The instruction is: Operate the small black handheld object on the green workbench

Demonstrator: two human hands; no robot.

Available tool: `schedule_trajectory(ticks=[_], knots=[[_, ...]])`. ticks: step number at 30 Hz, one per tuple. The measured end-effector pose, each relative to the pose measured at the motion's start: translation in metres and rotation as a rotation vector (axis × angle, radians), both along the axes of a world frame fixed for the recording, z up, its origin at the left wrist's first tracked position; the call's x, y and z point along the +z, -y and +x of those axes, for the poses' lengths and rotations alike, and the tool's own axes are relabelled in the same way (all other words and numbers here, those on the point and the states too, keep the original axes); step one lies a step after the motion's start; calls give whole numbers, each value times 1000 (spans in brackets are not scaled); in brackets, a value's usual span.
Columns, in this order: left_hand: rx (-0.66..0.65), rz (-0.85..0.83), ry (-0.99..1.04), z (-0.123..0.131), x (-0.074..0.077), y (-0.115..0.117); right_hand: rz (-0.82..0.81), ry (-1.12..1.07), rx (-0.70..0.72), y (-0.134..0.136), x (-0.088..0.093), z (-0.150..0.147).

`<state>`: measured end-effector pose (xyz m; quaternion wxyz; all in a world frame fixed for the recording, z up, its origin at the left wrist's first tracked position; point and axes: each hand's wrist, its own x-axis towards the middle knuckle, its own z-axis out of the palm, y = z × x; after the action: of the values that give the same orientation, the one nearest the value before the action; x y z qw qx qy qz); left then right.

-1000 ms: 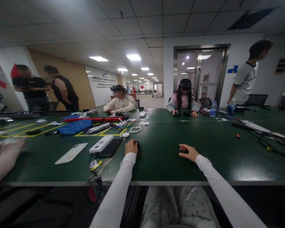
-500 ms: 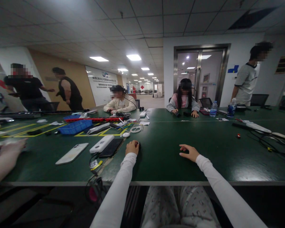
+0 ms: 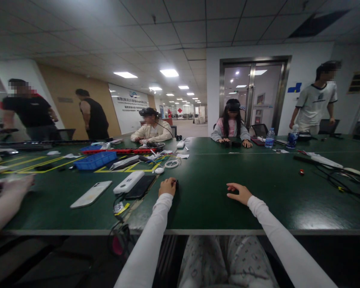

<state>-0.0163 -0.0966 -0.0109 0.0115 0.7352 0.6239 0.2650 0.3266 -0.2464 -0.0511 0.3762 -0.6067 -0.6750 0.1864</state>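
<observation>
My left hand [image 3: 167, 187] rests on the table with its fingers curled around a small black object, mostly hidden under the fingers. What that object is, I cannot make out. To the right, my right hand [image 3: 239, 193] lies on its side on the green tabletop [image 3: 204, 200], thumb and fingers apart, holding nothing. Left of my left hand are a white power bank [image 3: 129, 182], a dark flat pad [image 3: 141, 188] partly beneath it, and a white phone [image 3: 91, 194] lying flat.
A blue tray [image 3: 95, 160], a coiled white cable [image 3: 172, 163] and loose wires lie ahead to the left. Black cables [image 3: 342, 172] and a small red item [image 3: 301, 172] are at right. Bottles [image 3: 269, 138] stand farther back. Another person's blurred hand [image 3: 18, 186] is at far left.
My hands have stayed in place. In the background, the person in a black sleeveless top has turned away and moved right, and the standing person in white has turned their body toward the table.
</observation>
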Motion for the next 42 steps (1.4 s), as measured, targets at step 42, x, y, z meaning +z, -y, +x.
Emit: schedule_trajectory(ticks=[42], knots=[[-574, 10, -16, 169, -18, 88, 69, 63, 11, -8, -3, 2]])
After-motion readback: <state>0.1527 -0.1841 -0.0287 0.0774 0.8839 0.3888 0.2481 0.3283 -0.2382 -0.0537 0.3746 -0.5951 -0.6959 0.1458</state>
